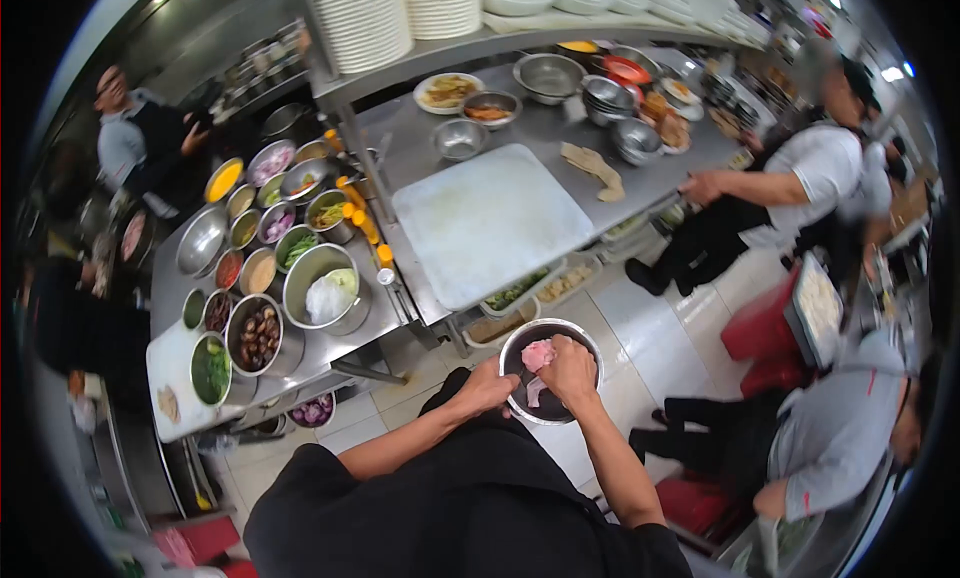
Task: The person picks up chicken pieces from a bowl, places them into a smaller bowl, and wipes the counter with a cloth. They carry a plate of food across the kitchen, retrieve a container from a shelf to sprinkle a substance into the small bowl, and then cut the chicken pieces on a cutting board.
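A round metal bowl point(552, 324) is held in front of my body, above the tiled floor. My left hand point(487, 386) is closed on its left rim, thumb over the edge. Inside the bowl's opening, my right hand point(570, 372) has its fingers curled around a piece of pink raw meat point(537, 354). A paler strip point(535, 390) hangs or lies just below that hand. The bowl's dark interior shows around both pieces.
Ahead stands a steel counter with a white cutting board point(490, 218); food tubs point(570, 283) sit underneath. To the left, a table carries several ingredient pots point(330, 288). Stacked plates point(360, 23) fill the shelf above. Co-workers point(810, 168) stand at right, another person point(150, 138) at far left.
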`<state>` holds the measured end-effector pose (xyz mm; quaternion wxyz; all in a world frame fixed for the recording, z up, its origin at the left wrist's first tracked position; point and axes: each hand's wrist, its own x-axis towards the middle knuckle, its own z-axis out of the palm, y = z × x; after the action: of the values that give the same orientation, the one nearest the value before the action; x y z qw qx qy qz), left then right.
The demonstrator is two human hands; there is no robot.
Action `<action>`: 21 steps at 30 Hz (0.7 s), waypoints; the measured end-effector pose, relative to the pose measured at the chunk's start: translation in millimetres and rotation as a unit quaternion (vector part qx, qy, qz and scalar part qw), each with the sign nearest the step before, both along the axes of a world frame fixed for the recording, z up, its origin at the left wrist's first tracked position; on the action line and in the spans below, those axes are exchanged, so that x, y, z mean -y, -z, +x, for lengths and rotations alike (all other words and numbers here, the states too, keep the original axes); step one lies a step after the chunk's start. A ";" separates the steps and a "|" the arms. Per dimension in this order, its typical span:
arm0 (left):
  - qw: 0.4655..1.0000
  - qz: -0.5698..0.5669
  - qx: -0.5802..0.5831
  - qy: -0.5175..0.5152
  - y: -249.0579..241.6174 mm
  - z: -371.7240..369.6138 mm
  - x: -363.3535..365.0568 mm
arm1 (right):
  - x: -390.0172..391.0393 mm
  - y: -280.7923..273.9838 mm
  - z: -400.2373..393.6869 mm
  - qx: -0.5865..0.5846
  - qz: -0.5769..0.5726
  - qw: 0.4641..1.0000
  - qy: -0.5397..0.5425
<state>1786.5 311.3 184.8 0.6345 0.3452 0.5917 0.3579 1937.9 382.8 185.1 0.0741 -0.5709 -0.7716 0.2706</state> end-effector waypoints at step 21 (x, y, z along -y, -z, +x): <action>0.980 0.003 0.067 -0.188 -3.5 3.7 -137.3 | -149.3 -18.2 -5.9 -0.213 -0.032 0.973 -0.087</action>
<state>1790.1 448.6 188.3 0.5933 0.2048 0.6011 0.4947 1931.9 532.1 203.3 0.1942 -0.4333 -0.7755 0.4160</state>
